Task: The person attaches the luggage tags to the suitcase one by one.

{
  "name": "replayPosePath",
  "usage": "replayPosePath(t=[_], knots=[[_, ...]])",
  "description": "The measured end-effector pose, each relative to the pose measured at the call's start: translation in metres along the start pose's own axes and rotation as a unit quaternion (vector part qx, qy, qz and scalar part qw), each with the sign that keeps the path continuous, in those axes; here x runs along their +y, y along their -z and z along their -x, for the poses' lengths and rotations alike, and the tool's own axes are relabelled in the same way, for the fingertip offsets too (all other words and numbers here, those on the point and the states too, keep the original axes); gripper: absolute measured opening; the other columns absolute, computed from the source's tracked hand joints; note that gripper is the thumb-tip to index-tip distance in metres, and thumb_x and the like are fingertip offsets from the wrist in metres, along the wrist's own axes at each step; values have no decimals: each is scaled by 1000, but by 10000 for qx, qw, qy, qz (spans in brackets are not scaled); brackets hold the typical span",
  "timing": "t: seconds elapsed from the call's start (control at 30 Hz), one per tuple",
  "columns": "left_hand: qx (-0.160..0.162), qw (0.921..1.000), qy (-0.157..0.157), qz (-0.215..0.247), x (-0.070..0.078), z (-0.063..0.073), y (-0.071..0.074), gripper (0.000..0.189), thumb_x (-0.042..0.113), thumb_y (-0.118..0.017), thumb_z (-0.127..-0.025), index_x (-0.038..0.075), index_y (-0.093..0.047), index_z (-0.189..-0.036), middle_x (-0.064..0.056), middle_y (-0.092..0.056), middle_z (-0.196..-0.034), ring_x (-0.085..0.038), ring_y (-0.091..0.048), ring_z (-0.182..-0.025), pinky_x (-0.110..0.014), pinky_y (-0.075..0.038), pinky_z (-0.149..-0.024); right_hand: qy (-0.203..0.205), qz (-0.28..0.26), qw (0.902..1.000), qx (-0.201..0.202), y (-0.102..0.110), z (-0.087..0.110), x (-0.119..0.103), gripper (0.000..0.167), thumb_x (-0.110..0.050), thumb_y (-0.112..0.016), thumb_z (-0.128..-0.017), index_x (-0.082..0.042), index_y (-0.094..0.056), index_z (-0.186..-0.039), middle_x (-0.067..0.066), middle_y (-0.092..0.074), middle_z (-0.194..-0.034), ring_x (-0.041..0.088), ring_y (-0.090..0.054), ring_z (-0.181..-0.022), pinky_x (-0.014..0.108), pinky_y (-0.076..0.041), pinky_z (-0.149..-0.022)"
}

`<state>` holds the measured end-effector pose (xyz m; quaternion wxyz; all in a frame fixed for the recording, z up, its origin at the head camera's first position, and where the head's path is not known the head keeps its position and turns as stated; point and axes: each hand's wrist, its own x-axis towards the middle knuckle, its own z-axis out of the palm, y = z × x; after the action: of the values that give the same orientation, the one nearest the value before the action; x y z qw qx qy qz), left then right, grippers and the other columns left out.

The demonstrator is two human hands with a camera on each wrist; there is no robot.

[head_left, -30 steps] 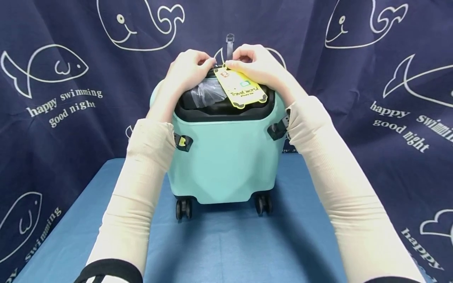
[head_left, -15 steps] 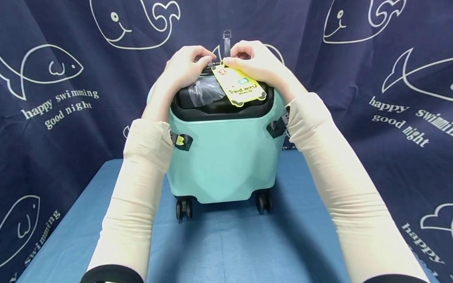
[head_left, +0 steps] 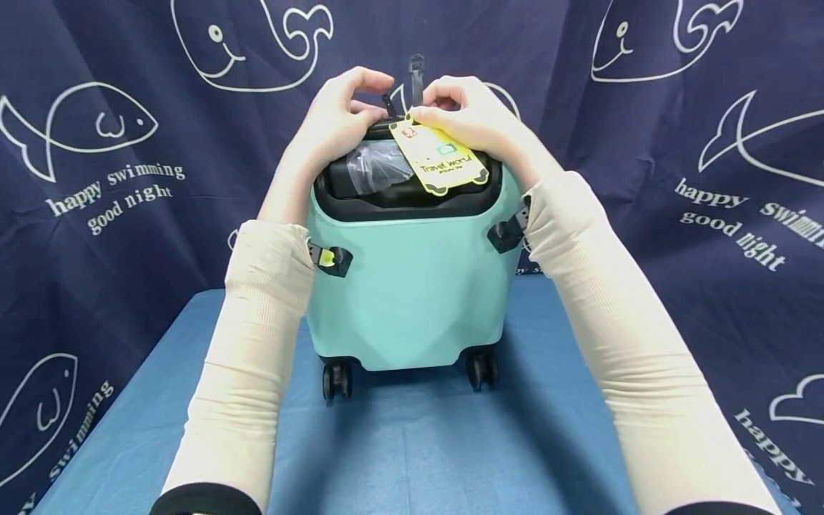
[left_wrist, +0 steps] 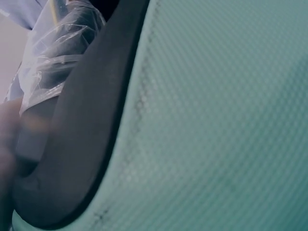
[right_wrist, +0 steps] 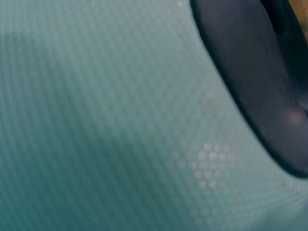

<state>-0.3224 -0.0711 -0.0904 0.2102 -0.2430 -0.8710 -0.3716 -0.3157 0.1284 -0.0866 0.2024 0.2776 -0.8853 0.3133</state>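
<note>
A mint-green suitcase [head_left: 412,286] stands upright, its black handle recess [head_left: 405,209] at the top. Across that recess lies a yellow luggage tag [head_left: 440,159] printed "Travel World". My right hand [head_left: 473,114] pinches the tag's strap [head_left: 417,80] near the tag's top; the buckle end sticks up past the fingers. The left hand [head_left: 337,118] is at the top left of the handle, index finger raised and apart from the thumb. Between its fingertips and the strap, a short black strap end [head_left: 389,106] stands up. In the left wrist view, clear plastic wrap [left_wrist: 60,57] covers the handle.
The suitcase's black wheels [head_left: 337,380] rest on a blue cloth-covered table [head_left: 412,458]. Behind hangs a dark blue curtain [head_left: 212,157] with white whale and fish drawings. Mostly textured shell [right_wrist: 120,120] fills the right wrist view.
The left hand's index finger has lifted away from its thumb, and the short black strap end now shows upright. My right hand keeps its pinch; the tag stays nearly in place.
</note>
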Motion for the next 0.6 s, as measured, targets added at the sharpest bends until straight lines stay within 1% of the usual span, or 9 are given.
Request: replayPosePath(t=[0.1, 0.17, 0.27, 0.33, 0.43, 0.5, 0.6], knots=[[88, 9985, 89, 525, -1, 0, 0, 43, 8, -60, -90, 13, -50, -131, -7, -61, -126, -15, -63, -106, -22, -45, -92, 22, 22, 10000, 20, 0, 0, 1, 21, -29, -59, -90, -8, -62, -91, -5, -49, -81, 9, -44, -78, 20, -30, -71], [155, 9960, 241, 848, -1, 0, 0, 46, 10, -64, -87, 13, -51, -131, -9, -65, -119, -13, -64, -103, -21, -46, -89, 40, 25, 10000, 47, -1, 0, 2, 21, -29, -60, -90, -8, -62, -90, -6, -49, -80, 9, -44, -77, 20, -30, -70], [246, 9929, 399, 1092, -2, -1, 0, 44, 10, -67, -84, 11, -56, -127, -9, -69, -109, -8, -66, -96, -19, -47, -86, 82, 6, 9999, 80, -1, 0, 3, 21, -29, -60, -89, -9, -62, -90, -5, -48, -79, 9, -44, -76, 20, -29, -70], [326, 9923, 506, 1087, -1, -2, 1, 38, 10, -67, -83, 10, -62, -121, -6, -71, -105, -5, -66, -91, -18, -48, -83, 88, -4, 9999, 92, -1, 0, 3, 21, -29, -61, -89, -9, -62, -90, -6, -49, -79, 9, -44, -76, 20, -30, -69], [400, 9925, 576, 1001, -1, -3, 1, 29, 10, -67, -83, 8, -68, -112, -3, -73, -100, -2, -66, -87, -16, -48, -80, 77, -23, 9999, 89, -1, 0, 2, 21, -29, -61, -89, -9, -63, -91, -7, -50, -79, 8, -44, -76, 19, -30, -70], [386, 9933, 567, 931, 0, -3, 1, 26, 11, -68, -83, 8, -70, -109, -3, -73, -99, -1, -66, -85, -16, -48, -79, 57, -85, 9999, 66, -1, -1, 2, 21, -29, -62, -88, -9, -64, -92, -8, -51, -79, 7, -45, -76, 19, -31, -71], [286, 9946, 574, 818, 1, -3, 1, 25, 14, -68, -84, 10, -69, -109, -4, -72, -102, -2, -66, -87, -17, -47, -80, 64, -188, 9998, 45, -1, -1, 1, 21, -29, -62, -89, -9, -65, -93, -8, -51, -79, 8, -45, -75, 19, -31, -70]])
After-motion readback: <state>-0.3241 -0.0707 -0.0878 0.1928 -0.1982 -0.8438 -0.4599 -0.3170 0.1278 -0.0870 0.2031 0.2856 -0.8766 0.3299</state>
